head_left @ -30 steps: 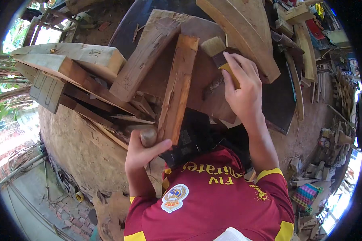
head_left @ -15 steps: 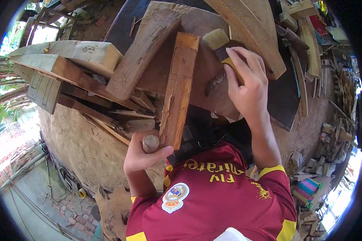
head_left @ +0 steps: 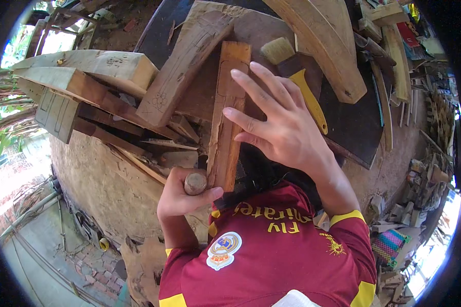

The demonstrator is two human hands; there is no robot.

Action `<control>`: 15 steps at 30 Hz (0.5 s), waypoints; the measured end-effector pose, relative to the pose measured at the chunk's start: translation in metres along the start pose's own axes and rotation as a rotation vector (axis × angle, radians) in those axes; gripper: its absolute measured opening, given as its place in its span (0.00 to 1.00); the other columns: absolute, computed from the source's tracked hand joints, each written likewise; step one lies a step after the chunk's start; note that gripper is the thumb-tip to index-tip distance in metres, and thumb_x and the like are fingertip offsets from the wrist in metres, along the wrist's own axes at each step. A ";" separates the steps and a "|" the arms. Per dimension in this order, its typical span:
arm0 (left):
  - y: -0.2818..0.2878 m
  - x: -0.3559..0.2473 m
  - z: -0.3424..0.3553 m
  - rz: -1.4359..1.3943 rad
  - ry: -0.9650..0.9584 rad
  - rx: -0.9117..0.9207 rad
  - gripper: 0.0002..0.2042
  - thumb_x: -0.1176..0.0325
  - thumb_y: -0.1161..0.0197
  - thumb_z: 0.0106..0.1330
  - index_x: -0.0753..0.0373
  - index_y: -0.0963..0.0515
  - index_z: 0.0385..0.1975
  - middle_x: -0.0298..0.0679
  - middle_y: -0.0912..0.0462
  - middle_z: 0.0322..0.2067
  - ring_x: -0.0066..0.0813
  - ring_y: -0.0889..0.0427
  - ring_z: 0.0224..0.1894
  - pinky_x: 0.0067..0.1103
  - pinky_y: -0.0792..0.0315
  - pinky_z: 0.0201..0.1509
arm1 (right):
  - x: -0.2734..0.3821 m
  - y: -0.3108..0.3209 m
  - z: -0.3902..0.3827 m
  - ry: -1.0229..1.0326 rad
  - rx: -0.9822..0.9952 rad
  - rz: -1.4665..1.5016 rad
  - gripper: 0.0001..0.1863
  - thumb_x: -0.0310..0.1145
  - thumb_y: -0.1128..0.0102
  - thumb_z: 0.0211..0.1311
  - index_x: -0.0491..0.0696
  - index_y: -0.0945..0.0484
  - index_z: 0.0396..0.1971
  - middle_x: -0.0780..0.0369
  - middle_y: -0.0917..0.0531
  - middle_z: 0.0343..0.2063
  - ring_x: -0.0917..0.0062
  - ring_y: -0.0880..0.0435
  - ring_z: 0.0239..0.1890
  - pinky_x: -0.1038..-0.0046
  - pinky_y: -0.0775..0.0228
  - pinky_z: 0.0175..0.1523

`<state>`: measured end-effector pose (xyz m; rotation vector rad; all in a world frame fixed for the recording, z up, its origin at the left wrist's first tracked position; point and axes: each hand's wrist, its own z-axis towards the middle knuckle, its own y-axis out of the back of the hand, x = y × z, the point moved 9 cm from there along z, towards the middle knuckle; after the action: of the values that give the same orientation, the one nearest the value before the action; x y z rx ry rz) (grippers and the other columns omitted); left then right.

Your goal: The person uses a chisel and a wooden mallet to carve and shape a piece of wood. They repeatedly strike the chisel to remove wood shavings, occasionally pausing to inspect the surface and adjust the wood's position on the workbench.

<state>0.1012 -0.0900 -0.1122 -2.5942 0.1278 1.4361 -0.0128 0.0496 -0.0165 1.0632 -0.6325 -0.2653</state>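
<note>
My left hand (head_left: 175, 202) is closed around a round-ended wooden handle (head_left: 195, 183); the rest of that tool is hidden. Its thumb also presses on the near end of a long reddish-brown wood block (head_left: 223, 135), which has pencil lines across its far part. Over the right side of this block hovers my right hand (head_left: 287, 135), fingers spread, holding nothing. Just beyond the right hand lies a paint brush (head_left: 309, 97) with pale bristles and a yellow handle, on the work surface.
Left of the block leans a thick board (head_left: 182, 69) with a pencilled flower. Stacked timbers (head_left: 97, 64) reach out to the far left. A curved wood piece (head_left: 325, 51) lies at the upper right, by the dark tabletop (head_left: 361, 133). Wood scraps (head_left: 399, 215) cover the ground at right.
My right hand has let go of the paint brush and moved left over the wood block, its fingers opening out. The brush now lies on the surface. My left hand has barely moved.
</note>
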 end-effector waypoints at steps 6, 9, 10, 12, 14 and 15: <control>0.004 0.001 -0.001 0.022 0.005 -0.005 0.09 0.72 0.28 0.52 0.66 0.23 0.17 0.28 0.24 0.16 0.11 0.30 0.20 0.16 0.38 0.22 | 0.009 -0.001 0.002 0.030 0.020 -0.041 0.18 0.47 0.35 0.52 0.53 0.19 0.41 0.61 0.32 0.62 0.65 0.40 0.67 0.57 0.44 0.62; 0.016 -0.001 -0.008 -0.010 -0.042 -0.112 0.08 0.73 0.28 0.51 0.68 0.21 0.23 0.28 0.24 0.16 0.11 0.28 0.21 0.16 0.37 0.23 | 0.010 -0.001 0.002 0.039 -0.005 -0.019 0.19 0.47 0.35 0.52 0.52 0.19 0.41 0.61 0.31 0.62 0.66 0.39 0.67 0.57 0.44 0.62; 0.023 -0.001 -0.012 -0.022 -0.056 -0.194 0.08 0.73 0.28 0.51 0.68 0.21 0.25 0.28 0.24 0.16 0.11 0.29 0.20 0.16 0.37 0.22 | 0.009 -0.001 0.001 0.035 -0.020 -0.011 0.20 0.47 0.35 0.52 0.52 0.19 0.42 0.61 0.31 0.62 0.66 0.39 0.67 0.57 0.44 0.62; 0.037 -0.004 -0.019 -0.043 -0.084 -0.355 0.09 0.74 0.28 0.52 0.70 0.20 0.31 0.28 0.25 0.16 0.12 0.29 0.18 0.15 0.38 0.21 | 0.008 -0.003 -0.002 0.013 -0.036 0.001 0.20 0.47 0.35 0.52 0.51 0.20 0.42 0.61 0.31 0.61 0.66 0.39 0.67 0.58 0.43 0.62; 0.051 0.003 -0.024 -0.108 -0.066 -0.455 0.11 0.75 0.29 0.53 0.71 0.21 0.34 0.28 0.25 0.16 0.12 0.30 0.16 0.14 0.39 0.19 | 0.007 -0.005 -0.008 -0.019 -0.033 0.013 0.20 0.46 0.35 0.52 0.51 0.20 0.43 0.59 0.31 0.61 0.65 0.37 0.66 0.59 0.41 0.61; 0.057 0.006 -0.027 -0.139 -0.057 -0.503 0.12 0.75 0.30 0.53 0.71 0.21 0.36 0.28 0.25 0.16 0.12 0.31 0.15 0.14 0.40 0.18 | 0.007 -0.003 -0.009 -0.013 -0.050 0.024 0.21 0.45 0.34 0.52 0.51 0.20 0.43 0.58 0.30 0.61 0.64 0.36 0.65 0.60 0.40 0.60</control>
<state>0.1173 -0.1511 -0.1094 -2.8580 -0.4725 1.6601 -0.0018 0.0515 -0.0201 1.0061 -0.6463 -0.2661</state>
